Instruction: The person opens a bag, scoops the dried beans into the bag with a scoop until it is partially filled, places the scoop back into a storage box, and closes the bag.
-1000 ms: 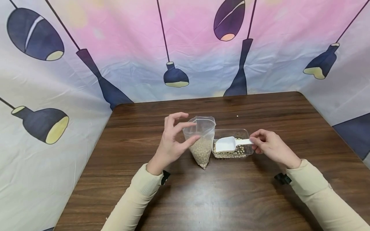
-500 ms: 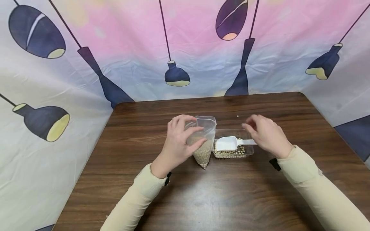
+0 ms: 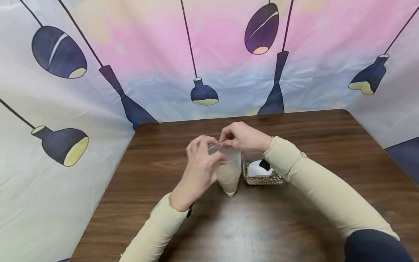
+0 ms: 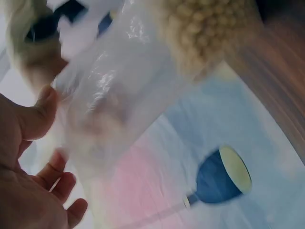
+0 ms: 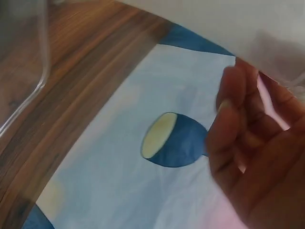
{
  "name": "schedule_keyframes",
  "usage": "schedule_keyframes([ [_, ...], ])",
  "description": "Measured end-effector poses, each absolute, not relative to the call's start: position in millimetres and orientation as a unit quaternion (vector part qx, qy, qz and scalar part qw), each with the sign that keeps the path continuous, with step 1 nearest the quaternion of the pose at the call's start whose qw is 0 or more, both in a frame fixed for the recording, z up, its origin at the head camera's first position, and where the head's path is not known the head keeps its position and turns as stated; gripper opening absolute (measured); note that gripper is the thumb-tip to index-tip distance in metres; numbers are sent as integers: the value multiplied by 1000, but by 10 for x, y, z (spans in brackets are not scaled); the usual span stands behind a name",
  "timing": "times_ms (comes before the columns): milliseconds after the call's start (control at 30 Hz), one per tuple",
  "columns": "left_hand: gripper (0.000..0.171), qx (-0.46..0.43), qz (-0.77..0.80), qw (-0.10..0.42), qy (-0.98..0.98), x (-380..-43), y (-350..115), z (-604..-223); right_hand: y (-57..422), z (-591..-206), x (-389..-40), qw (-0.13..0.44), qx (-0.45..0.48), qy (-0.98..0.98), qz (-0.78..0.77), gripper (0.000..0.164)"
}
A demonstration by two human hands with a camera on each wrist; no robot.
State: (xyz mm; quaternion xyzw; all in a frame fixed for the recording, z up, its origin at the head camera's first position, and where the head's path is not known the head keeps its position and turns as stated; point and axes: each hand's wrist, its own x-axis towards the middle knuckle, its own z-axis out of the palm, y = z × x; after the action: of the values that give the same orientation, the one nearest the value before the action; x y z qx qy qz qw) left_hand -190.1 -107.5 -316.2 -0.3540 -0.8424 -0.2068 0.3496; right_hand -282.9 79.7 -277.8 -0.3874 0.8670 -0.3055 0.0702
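A clear zip bag (image 3: 230, 171) of pale round beans stands on the table. My left hand (image 3: 199, 163) is at the bag's upper left, thumb and fingers apart; in the left wrist view the thumb (image 4: 43, 114) is beside the bag's plastic. My right hand (image 3: 242, 136) reaches across to the bag's top edge and pinches it near the left fingertips. In the right wrist view, its bent fingers (image 5: 228, 119) are under the whitish plastic. Right of the bag is a clear tray (image 3: 244, 173) of beans with a white scoop (image 3: 256, 169) lying on them. My right sleeve hides the scoop's handle.
The dark wooden table (image 3: 163, 156) ends at a hanging cloth (image 3: 163, 91) printed with lamps, which rises behind it and at the sides. My right forearm (image 3: 320, 189) passes over the tray's right end.
The right hand has let go of the scoop, leaving it in the tray, and moved left to the bag's top edge. The left hand has stayed by the bag, its fingers slightly more bent.
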Motion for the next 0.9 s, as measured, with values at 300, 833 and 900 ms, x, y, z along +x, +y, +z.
schedule_keyframes([
  [300,8,-282,-347,250,-859,-2097,-1576,-3174,1008,-2848,-2537,37,-246,895,-370,17],
  [833,35,-184,-606,170,-755,-2201,-1607,-3380,1069,-3226,-2597,-45,-324,854,-406,7],
  [900,32,-164,-612,170,-755,-2165,-1600,-3340,1097,-3234,-2579,-46,-321,854,-407,6],
])
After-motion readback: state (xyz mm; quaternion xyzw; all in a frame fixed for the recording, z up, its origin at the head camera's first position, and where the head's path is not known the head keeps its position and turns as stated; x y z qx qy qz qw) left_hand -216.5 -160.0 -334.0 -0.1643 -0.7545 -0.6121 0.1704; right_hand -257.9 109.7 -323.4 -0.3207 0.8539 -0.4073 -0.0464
